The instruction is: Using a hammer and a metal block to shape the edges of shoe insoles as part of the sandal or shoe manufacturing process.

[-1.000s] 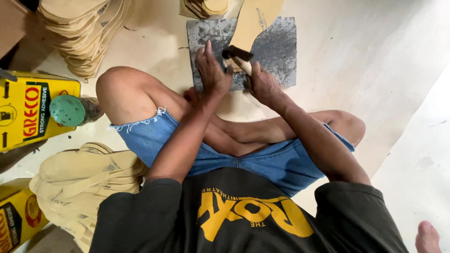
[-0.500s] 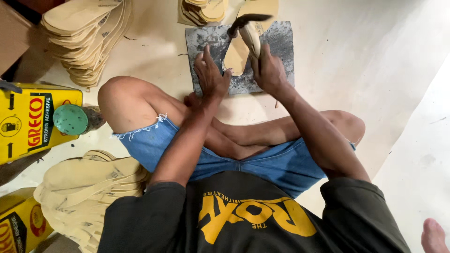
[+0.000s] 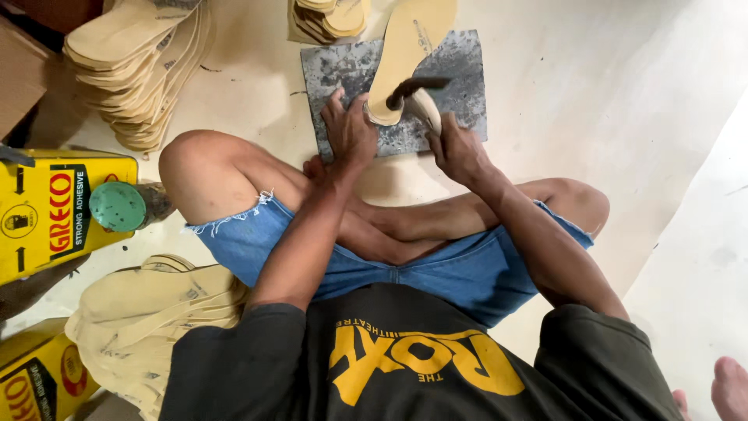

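A tan shoe insole (image 3: pixel 409 47) lies lengthwise on a grey stone slab (image 3: pixel 467 86) on the floor in front of my crossed legs. My left hand (image 3: pixel 349 132) presses down on the slab at the insole's near end, fingers touching its heel. My right hand (image 3: pixel 456 148) grips the pale wooden handle of a hammer (image 3: pixel 417 90), whose dark metal head hovers just over the heel of the insole.
Stacks of tan insoles lie at the top left (image 3: pixel 136 62), top centre (image 3: pixel 327 19) and lower left (image 3: pixel 148 312). Two yellow adhesive cans (image 3: pixel 54 210) (image 3: pixel 39 374) stand at the left, one with a green cap (image 3: pixel 117 206). A bare foot (image 3: pixel 728 386) shows at the bottom right.
The insole now lies stretched out along the slab. The hammer rose and has come back down toward the insole's heel. My left hand has shifted up to the heel.
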